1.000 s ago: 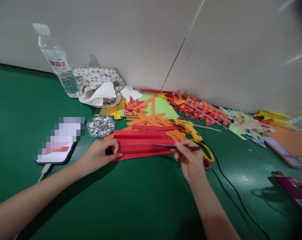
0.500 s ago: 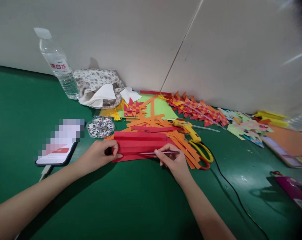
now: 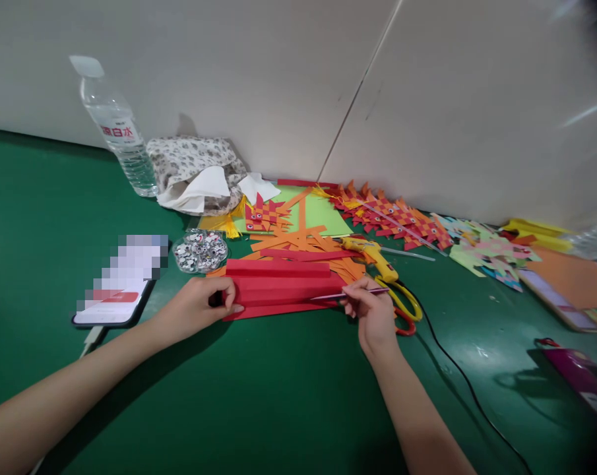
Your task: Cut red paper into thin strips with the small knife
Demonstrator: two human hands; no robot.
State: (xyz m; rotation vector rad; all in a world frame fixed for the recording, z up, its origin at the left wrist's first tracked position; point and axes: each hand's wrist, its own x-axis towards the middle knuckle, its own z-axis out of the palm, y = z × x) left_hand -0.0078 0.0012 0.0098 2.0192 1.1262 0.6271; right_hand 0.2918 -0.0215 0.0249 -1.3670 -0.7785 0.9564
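Note:
A creased sheet of red paper lies in front of me, its folds running left to right. My left hand pinches the sheet's lower left corner, thumb on top and fingers curled. Between the thumb and fingers of my right hand is a slim, pen-like pointed tool, its tip toward the left on the paper's lower fold. Whether it is a pencil or a blade is too small to tell. Orange paper strips lie behind the sheet. Partly hidden by my right hand are yellow-and-red-handled scissors.
A yellow glue gun trails a black cord to the right. Googly eyes in a clear tray and a charging phone lie left. Behind stand a water bottle and tissue pouch; woven paper fish lie along the wall.
My right hand has slid right with the pointed tool, from the middle of the red paper toward its right end. My left hand keeps its place on the corner.

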